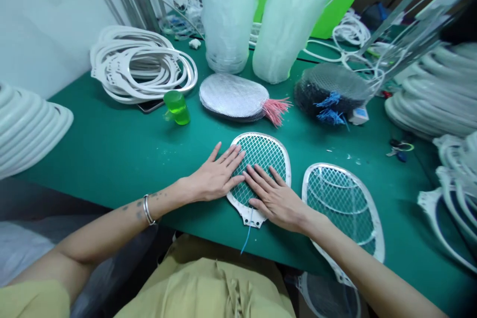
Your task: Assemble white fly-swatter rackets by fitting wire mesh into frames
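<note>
A white oval racket frame [288,161] with a metal grid lies flat on the green table, a blue wire [246,239] trailing from its neck toward me. My left hand [215,175] rests on the grid's left side, fingers stretched out. Lying flat on its right and lower part is my right hand [275,198], fingers spread. The two hands nearly meet at the middle of the grid. To the right, partly under my right forearm, lies a second racket frame [377,218] with mesh in it.
Mesh ovals with pink wires [234,97] and dark mesh ovals with blue wires [331,87] lie behind. A green cup-like object [177,107] stands left, before piled white frames [143,64]. Tall wrapped stacks [227,15] rise at the back. More frames [439,89] are stacked right, near keys [400,147].
</note>
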`<state>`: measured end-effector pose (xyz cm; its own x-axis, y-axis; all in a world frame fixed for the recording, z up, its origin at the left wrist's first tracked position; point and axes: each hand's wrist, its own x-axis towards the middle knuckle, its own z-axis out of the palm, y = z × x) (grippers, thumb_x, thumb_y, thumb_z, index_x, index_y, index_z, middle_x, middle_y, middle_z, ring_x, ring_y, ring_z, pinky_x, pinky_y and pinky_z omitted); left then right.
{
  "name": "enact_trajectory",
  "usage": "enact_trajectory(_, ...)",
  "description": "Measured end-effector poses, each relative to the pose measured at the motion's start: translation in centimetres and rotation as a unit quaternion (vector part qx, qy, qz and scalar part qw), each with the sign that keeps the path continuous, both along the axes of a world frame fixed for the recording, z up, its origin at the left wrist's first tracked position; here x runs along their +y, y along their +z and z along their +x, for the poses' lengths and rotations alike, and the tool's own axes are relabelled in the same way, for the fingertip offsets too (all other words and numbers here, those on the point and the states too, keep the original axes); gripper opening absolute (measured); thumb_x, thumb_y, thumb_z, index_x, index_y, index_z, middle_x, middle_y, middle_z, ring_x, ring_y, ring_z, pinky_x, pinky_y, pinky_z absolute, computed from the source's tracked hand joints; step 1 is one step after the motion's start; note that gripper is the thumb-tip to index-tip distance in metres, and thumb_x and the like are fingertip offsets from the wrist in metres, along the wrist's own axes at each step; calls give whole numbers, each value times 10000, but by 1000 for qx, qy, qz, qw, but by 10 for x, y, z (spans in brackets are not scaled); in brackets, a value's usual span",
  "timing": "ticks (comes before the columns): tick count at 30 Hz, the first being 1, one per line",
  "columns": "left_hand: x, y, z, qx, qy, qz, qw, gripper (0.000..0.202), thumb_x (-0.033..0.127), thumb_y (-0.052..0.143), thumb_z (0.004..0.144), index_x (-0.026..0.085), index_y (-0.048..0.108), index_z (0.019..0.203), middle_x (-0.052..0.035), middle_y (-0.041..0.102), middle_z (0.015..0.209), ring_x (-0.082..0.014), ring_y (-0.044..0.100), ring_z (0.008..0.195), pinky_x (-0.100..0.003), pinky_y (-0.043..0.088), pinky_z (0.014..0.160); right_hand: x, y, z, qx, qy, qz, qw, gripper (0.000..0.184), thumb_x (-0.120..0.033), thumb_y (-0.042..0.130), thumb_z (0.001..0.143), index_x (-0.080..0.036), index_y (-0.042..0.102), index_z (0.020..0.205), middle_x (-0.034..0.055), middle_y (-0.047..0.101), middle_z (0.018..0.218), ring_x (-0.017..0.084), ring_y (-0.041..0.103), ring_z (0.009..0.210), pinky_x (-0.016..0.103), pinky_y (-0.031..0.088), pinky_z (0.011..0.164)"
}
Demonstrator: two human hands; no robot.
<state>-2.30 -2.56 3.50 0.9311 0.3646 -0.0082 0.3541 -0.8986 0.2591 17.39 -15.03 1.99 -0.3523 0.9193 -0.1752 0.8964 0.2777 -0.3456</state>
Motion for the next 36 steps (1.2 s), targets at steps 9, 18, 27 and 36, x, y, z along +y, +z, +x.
enact_trajectory(9, -70, -1, -31, -163, -280, -40, 945, 331, 124, 373, 978, 129, 668, 1129, -111, 652, 1234, -198, 521, 1268, -371, 343, 1156, 1, 9, 6, 31, 17, -51, 998, 652, -498, 298, 981, -230, 54, 1523, 31, 19, 1582, 229, 2, 1458, 503, -29, 1168)
enact_trajectory(18, -81, -7, -31, -247, -225, -41, 942, 250, 115, 457, 954, 86, 686, 1049, -138, 720, 1071, -217, 660, 1080, -352, 497, 1028, 5, 16, 10, 47, 36, -80, 995, 786, -596, 365, 931, -215, 17, 1524, 64, -34, 1578, 266, -26, 1455, 519, -69, 1151)
enact_trajectory(27, -98, -18, -27, -293, -137, -55, 945, 187, 138, 525, 919, 130, 654, 1054, -63, 746, 1011, -155, 692, 1001, -290, 512, 993, 4, 15, 9, 20, 41, -80, 996, 839, -636, 367, 911, -201, -8, 1524, 73, -58, 1578, 277, -42, 1453, 529, -63, 1151)
enact_trajectory(36, -102, -15, -24, -308, -92, -62, 945, 174, 78, 524, 875, 133, 654, 976, -31, 759, 940, -140, 707, 949, -268, 530, 949, 5, 15, 8, -28, 51, -98, 993, 849, -641, 326, 918, -194, -79, 1516, 57, -138, 1567, 254, -118, 1442, 537, -73, 1150)
